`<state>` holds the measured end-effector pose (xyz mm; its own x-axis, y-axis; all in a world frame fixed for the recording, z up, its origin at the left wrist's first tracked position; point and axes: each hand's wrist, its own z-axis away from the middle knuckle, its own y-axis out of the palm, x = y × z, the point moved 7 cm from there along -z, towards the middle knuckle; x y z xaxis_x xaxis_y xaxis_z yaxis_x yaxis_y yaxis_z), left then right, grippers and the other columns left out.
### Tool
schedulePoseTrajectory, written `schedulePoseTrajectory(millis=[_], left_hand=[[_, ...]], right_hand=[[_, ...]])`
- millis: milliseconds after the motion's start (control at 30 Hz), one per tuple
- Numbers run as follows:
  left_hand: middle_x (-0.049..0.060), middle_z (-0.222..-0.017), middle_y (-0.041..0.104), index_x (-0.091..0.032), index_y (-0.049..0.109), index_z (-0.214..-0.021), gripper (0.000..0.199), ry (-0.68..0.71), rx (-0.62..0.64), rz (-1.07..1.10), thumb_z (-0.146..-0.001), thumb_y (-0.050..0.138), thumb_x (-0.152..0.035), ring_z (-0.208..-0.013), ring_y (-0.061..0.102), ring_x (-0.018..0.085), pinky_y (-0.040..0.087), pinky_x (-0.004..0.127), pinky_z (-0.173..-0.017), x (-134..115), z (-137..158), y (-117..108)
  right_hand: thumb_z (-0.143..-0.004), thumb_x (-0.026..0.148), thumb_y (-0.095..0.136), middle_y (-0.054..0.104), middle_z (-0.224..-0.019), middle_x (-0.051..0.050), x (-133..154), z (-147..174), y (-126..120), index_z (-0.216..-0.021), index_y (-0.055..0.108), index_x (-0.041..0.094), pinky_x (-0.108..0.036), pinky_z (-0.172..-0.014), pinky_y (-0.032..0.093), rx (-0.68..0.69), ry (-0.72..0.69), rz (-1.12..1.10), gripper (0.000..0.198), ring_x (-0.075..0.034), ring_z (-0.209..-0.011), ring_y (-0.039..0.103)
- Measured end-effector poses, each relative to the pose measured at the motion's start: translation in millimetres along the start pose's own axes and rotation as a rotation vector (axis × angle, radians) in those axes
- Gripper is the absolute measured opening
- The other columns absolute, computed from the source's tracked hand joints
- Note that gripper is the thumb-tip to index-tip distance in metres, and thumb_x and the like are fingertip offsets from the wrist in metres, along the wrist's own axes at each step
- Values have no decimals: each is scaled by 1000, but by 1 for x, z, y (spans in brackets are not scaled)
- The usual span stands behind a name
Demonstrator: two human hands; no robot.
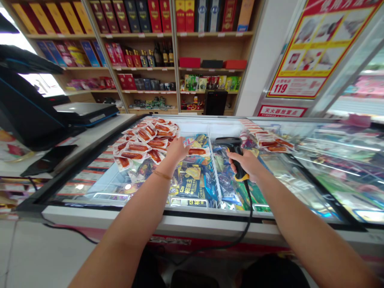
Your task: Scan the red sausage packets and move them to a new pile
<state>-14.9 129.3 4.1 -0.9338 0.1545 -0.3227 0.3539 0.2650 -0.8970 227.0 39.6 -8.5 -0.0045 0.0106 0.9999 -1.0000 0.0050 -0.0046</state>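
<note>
My left hand is closed at the left end of a sausage in a clear packet, over the glass top of a chest freezer. Its fingertips are partly hidden behind the hand. Just left of it lies a heap of packaged sausages on the glass. My right hand grips a black and yellow barcode scanner by the handle, its head facing left toward the held packet. A smaller pile of packaged sausages lies farther right on the glass.
The scanner's black cable hangs over the freezer's front edge. On the left, a counter carries a scale and a dark phone-like slab. Bagged frozen goods show beneath the glass. Stocked shelves stand behind.
</note>
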Motion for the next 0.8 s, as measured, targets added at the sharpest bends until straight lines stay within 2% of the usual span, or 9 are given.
schedulePoseTrajectory(millis=[133,200,267,367,467,533,633,700,800], left_hand=[[17,-113,67,-14,67,-108,43,54,211,-103,-84,54,-47,-111,60,31,45,38,-93,3,3,10],[14,-110,69,-17,69,-104,36,81,254,-84,-80,60,-43,-110,61,29,45,35,-92,-2,6,13],[11,-116,67,-19,67,-109,37,101,235,-30,-76,65,-35,-112,60,26,45,32,-94,-7,7,13],[10,-131,60,-18,53,-130,59,149,223,65,-74,67,-27,-120,56,23,41,29,-99,-13,8,14],[10,-130,60,-18,49,-135,66,175,274,103,-72,68,-26,-116,58,24,43,28,-94,-17,9,17],[11,-119,66,-16,57,-126,61,158,289,99,-69,72,-32,-106,63,25,46,27,-85,-18,10,15],[8,-91,71,-13,68,-103,48,101,251,145,-63,77,-39,-86,66,24,47,26,-71,-16,10,10],[3,-72,67,-12,70,-90,39,58,223,270,-61,78,-37,-74,65,20,45,24,-64,-12,9,10],[-1,-61,61,-12,70,-84,23,-41,237,561,-70,72,-30,-62,61,13,44,21,-58,-4,5,20]], right_hand=[[-71,34,73,54,-55,3,-2,1,2,-80,51,19,-21,-34,38,15,7,35,28,-9,-37,47],[-71,35,74,55,-55,4,-4,2,3,-81,51,19,-21,-35,38,15,18,49,29,-9,-37,48],[-72,35,73,54,-56,4,-5,2,4,-82,51,19,-22,-35,39,22,22,57,29,-9,-38,48],[-72,35,72,53,-56,4,-6,2,6,-80,51,19,-22,-35,39,41,17,73,28,-9,-38,48],[-72,34,72,54,-56,4,-8,2,8,-80,51,19,-22,-35,39,49,12,80,27,-9,-38,48],[-72,34,72,54,-56,4,-9,2,9,-79,51,19,-22,-35,39,48,17,79,27,-9,-38,48],[-71,35,73,52,-52,4,-10,4,11,-78,50,19,-22,-35,38,62,37,80,29,-9,-37,47],[-71,36,73,51,-50,4,-10,4,13,-79,51,19,-22,-35,37,76,44,82,29,-9,-36,46],[-71,38,73,52,-51,4,-9,4,14,-81,51,19,-22,-36,38,87,16,87,30,-9,-37,47]])
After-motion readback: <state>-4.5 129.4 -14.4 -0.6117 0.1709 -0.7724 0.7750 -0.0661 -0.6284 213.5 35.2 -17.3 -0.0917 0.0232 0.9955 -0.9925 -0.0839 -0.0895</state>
